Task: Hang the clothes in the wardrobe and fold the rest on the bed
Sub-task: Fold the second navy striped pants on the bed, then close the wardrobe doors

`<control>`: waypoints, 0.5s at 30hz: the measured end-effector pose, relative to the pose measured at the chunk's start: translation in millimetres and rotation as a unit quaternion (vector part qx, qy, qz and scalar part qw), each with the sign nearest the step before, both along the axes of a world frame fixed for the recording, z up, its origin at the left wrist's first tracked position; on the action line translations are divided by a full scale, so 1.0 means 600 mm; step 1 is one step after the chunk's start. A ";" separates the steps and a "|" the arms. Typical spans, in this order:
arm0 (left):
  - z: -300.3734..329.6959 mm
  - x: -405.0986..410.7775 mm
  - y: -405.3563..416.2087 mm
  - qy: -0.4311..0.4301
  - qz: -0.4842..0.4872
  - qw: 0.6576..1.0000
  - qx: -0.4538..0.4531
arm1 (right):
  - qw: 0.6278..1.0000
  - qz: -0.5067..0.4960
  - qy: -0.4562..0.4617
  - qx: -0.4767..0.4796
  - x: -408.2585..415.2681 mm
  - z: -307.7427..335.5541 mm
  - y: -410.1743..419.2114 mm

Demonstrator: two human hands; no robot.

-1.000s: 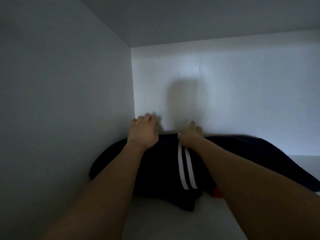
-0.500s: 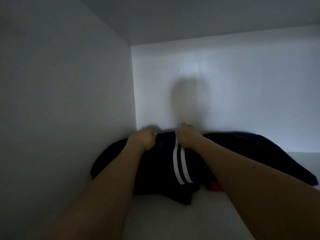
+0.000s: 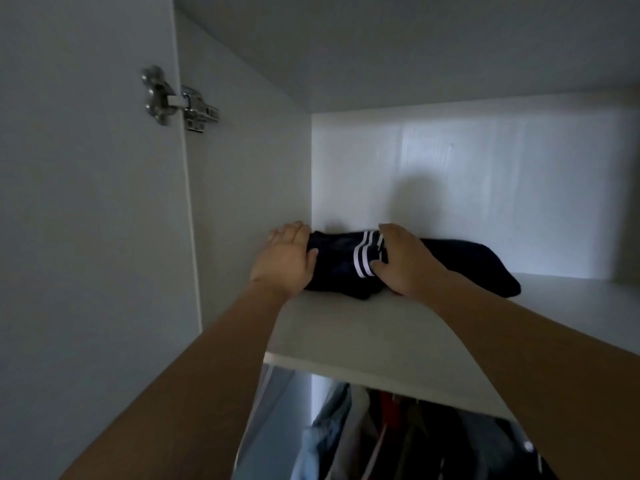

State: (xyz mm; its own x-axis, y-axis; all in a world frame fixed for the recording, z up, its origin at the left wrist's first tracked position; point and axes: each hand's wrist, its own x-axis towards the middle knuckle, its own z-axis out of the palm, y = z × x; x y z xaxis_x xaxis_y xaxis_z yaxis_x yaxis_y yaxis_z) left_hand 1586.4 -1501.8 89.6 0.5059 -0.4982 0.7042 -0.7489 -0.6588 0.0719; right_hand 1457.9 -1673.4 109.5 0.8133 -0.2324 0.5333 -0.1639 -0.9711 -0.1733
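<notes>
2 hands meeting on 1 dark garment (image 3: 337, 268), far back on the wardrobe's top shelf (image 3: 346, 334). Lying folded near the shelf's back-left corner, long axis running left to right along the back edge, right end trailing off toward the shelf's middle. Carrying 2 white stripes (image 3: 363, 252) just left of the right hand.

Left hand (image 3: 285, 259) cupping the bundle's left end, fingers close together and reaching between cloth and side wall, thumb lying over the front of the fabric. Right hand (image 3: 403, 263) pressing down on top, just right of the stripes, fingers curling over the cloth and thumb tucking against its front; looking like a grip, though the fingertips themselves staying hidden behind the fold.

Bracketing the left half only, with the right end free past the right wrist. Judging both hands equally near, neither needing to reach further: either sliding the bundle forward toward the front edge or settling it against the back. Risking, on any pull, a dragging, unfolding right tail.

Hanging below the shelf: several garments (image 3: 398, 441), blurred. Showing on the left: open door (image 3: 86, 237) with metal hinge (image 3: 180, 98).
</notes>
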 end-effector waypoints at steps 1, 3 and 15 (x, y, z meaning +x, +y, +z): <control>-0.005 -0.042 0.035 -0.004 0.005 1.000 0.002 | 1.000 0.008 -0.004 -0.007 -0.038 -0.005 0.029; -0.017 -0.119 0.104 -0.012 0.015 1.000 0.006 | 1.000 0.023 -0.007 -0.007 -0.107 -0.017 0.089; -0.052 -0.402 0.469 -0.046 0.185 0.982 -0.011 | 0.987 0.139 0.059 -0.053 -0.322 -0.025 0.417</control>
